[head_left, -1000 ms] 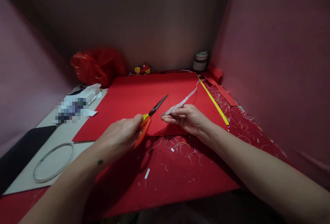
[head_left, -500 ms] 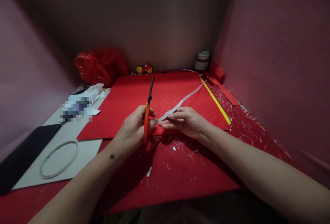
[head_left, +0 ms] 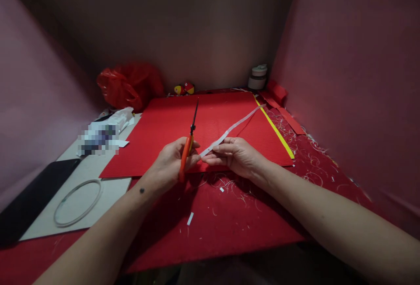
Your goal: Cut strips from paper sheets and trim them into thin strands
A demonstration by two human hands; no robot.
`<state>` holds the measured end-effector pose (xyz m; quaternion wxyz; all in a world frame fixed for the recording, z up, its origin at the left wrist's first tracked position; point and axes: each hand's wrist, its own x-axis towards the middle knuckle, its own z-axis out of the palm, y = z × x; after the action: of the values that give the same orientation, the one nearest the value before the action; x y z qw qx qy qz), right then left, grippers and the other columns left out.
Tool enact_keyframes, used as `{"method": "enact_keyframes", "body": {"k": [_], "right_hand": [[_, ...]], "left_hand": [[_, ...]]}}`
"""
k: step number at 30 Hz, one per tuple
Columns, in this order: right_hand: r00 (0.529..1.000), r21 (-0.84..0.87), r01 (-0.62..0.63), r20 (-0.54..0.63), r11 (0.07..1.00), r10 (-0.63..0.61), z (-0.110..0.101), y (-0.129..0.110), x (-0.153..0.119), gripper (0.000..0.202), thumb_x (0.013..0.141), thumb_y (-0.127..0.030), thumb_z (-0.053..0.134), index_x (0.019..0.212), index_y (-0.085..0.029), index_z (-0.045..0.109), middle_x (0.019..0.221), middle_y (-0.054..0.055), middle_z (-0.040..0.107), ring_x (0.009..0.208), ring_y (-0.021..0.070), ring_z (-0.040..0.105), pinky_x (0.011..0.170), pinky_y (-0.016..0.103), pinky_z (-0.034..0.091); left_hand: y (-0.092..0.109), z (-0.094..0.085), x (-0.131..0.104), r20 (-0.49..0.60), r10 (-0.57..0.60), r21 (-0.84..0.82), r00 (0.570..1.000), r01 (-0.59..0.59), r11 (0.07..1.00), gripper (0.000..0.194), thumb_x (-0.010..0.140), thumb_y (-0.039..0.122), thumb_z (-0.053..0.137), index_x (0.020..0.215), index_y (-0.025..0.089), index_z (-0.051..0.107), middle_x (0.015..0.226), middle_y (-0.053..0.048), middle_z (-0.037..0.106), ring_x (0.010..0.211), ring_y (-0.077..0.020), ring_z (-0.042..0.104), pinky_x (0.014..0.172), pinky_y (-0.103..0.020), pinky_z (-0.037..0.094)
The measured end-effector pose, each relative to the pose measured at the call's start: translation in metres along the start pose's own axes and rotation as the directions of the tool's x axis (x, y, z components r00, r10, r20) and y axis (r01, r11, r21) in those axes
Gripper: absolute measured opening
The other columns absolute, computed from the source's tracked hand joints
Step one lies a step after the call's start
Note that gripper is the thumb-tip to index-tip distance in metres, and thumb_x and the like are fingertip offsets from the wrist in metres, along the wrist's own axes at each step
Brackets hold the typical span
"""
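Orange-handled scissors [head_left: 187, 154] are held in my left hand [head_left: 169, 162], their dark blades together and pointing away from me. The fingertips of that hand also meet the near end of a narrow white strip [head_left: 234, 126]. My right hand [head_left: 238, 156] pinches the same strip close to that end, with the fingers curled beneath it. From there the strip runs up and to the right, its far end over a yellow strip. Both hands hover over the near edge of a red corrugated sheet [head_left: 177, 119].
A yellow strip [head_left: 275, 128] lies along the sheet's right edge, with loose threads beyond it. At the back are a red plastic bag [head_left: 127, 86], a small red-and-yellow toy [head_left: 185, 88] and a lidded jar [head_left: 257, 77]. A ring [head_left: 78, 203] lies on a pale board [head_left: 111, 215], left.
The scissors have tilted slightly, their tips shifting right and lower. My hands stay nearly in place, still holding the white strip; the view has shifted a little.
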<state>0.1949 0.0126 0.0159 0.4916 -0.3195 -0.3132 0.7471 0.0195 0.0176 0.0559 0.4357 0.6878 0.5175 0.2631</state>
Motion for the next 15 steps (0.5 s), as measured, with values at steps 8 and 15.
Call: {"method": "enact_keyframes", "body": {"k": [8,15], "right_hand": [[1.000,-0.004,0.002,-0.003,1.000,-0.002,-0.0006,-0.0006,0.0001,0.007,0.067,-0.010,0.065,0.068,-0.010,0.058,0.066,0.009,0.067,0.067,0.0177,0.068,0.074,0.027,0.056],[0.993,0.041,0.079,-0.089,0.996,-0.075,-0.0083,-0.0020,0.0054,0.011,0.064,-0.007,0.065,0.064,-0.013,0.055,0.065,0.005,0.063,0.062,0.0180,0.067,0.070,0.030,0.058]], "left_hand": [[0.0054,0.0006,-0.0007,-0.001,-0.031,-0.029,1.000,0.031,0.999,0.034,0.066,0.034,0.064,0.090,0.014,0.052,0.072,0.001,0.049,0.064,-0.0105,0.047,0.060,-0.025,0.042],[-0.0026,-0.0018,0.0012,0.064,-0.067,-0.112,0.996,0.073,0.991,0.036,0.066,0.034,0.065,0.093,0.014,0.051,0.073,0.000,0.053,0.066,-0.0121,0.052,0.059,-0.025,0.043]]}}
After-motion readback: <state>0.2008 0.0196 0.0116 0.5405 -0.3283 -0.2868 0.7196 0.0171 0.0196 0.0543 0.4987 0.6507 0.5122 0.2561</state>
